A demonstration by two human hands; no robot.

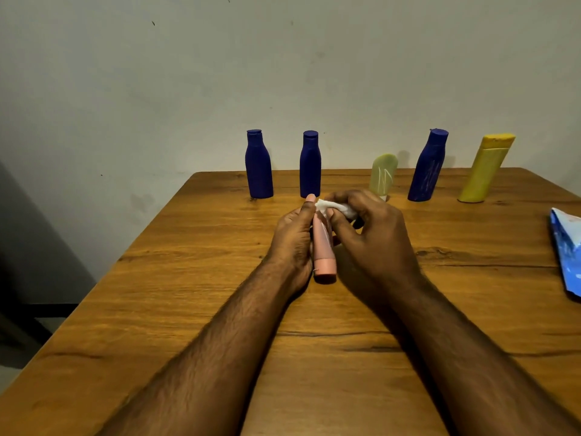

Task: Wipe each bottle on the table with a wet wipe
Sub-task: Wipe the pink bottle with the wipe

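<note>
Bottles (310,165) on wooden table (157,309).

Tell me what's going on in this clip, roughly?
A person is cleaning bottles at a wooden table. The left hand grips a small pink plastic tube, cap toward the camera, while the right hand pinches a crumpled white wet wipe against the tube's far end. Three dark blue bottles, a pale green tube and a yellow bottle stand in a row behind. A blue wipe packet lies at the right edge.

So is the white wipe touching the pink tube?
Touching. The head view shows the right hand pressing the white wipe onto the far end of the pink tube, which the left hand grips.
</note>
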